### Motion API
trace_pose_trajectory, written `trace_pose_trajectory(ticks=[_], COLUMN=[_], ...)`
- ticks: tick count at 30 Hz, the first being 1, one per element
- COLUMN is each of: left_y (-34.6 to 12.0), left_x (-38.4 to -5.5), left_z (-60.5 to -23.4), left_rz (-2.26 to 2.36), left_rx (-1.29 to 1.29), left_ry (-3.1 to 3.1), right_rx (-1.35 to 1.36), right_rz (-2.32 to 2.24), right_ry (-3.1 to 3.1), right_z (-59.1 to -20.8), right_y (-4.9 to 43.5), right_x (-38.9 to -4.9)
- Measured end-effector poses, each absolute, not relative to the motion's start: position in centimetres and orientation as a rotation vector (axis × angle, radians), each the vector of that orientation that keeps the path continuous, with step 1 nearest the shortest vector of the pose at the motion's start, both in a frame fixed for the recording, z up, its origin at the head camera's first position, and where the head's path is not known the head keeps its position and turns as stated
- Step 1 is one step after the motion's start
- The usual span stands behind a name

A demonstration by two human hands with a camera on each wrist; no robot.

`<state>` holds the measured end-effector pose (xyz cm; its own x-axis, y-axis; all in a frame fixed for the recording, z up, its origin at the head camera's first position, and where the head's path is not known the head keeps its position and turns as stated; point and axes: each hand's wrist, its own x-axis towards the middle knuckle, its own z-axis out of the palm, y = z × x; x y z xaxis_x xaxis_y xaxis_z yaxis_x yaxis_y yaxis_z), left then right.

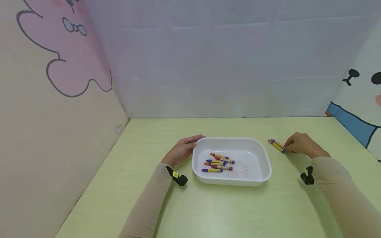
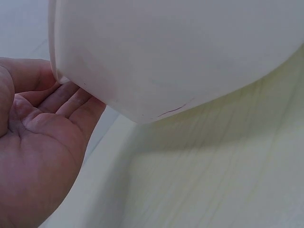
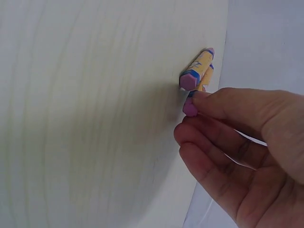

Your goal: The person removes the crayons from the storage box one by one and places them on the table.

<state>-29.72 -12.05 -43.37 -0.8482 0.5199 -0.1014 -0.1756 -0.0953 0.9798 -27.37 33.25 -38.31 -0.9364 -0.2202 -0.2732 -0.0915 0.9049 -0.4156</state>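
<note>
A white plastic tray (image 1: 259,172) stands on the table with several yellow-wrapped crayons (image 1: 218,166) lying in its left half. My left hand (image 1: 182,150) holds the tray's far left corner; in the left wrist view its thumb is at the rim and the other fingers lie against the outer wall. To the right of the tray, my right hand (image 1: 302,145) pinches a crayon (image 3: 190,108) with a pinkish-purple end between thumb and finger. Right beside it on the table lies another crayon (image 3: 197,71) with a similar end.
The light yellow-green table (image 1: 226,211) meets a pale wall (image 1: 193,72) at the back. Side panels with cartoon drawings, one a pink figure (image 1: 62,49), rise at left and right. Small black devices are strapped to both wrists.
</note>
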Motion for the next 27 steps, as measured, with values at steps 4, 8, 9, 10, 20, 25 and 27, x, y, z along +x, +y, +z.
trace_pose_trajectory(ticks=[4,8,9,10,20,25,27], left_y=[-12.0,-11.9,-11.9,-11.9,-11.8,-11.8,-11.8], left_x=[-29.7,-29.6,-29.5,-29.5,-29.5,-29.6,-29.6], left_z=[-43.3,-43.1,-43.1,-43.0,-43.1,-43.1,-43.1], left_rz=[1.993,1.994,1.994,1.995,1.989,1.982,1.982], left_rx=[0.373,0.366,0.364,0.361,0.349,0.349,0.350], left_ry=[1.717,1.718,1.718,1.717,1.723,1.739,1.737], right_rx=[-0.240,-0.232,-0.229,-0.225,-0.228,-0.266,-0.291], right_rz=[-0.583,-0.580,-0.576,-0.570,-0.595,-0.591,-0.590], right_ry=[2.764,2.763,2.762,2.760,2.783,2.842,2.866], right_z=[-38.5,-38.6,-38.6,-38.6,-36.8,-35.7,-35.2], right_y=[33.2,33.3,33.3,33.3,32.6,31.4,30.8], right_x=[-27.3,-27.4,-27.4,-27.5,-27.4,-27.4,-27.4])
